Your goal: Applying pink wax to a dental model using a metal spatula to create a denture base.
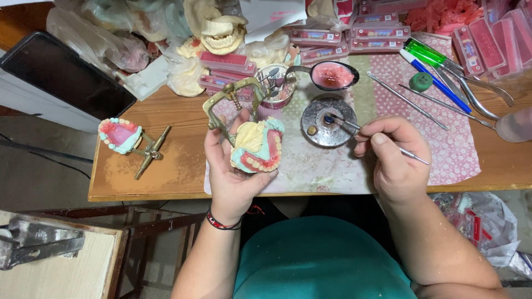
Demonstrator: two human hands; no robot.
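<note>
Main risk as I read it: the thin steel wax instrument [382,138] had its tip over the small round metal burner dish [328,122], so an over-hot tip could smear or melt the pink wax gum on the model. The cause would be too long at the burner, or a shaky approach to the teeth.

Second risk: the cream plaster denture model with pink wax and a row of small teeth [258,145] sat tilted in the palm, brass articulator frame [231,105] sticking up and back. A loose grip could let it roll toward the table edge; plaster chips easily.

Left hand [233,166]: half-closed, fingers cupped under the model, thumb up along the frame side. It was gripping the model, held above the wooden table [183,149], in front of the torso.

Right hand [393,155]: closed in a pen-type pinch on the instrument shaft, handle end trailing out to the right, tip at the dish centre. Whether the tip touched the dish, I could not tell.

Nearby: a second teal-and-pink model on a brass stand [124,135] well to the left, a spoon holding pink wax [331,75] just behind the dish, and loose steel tools on the patterned pink cloth [454,155].
</note>
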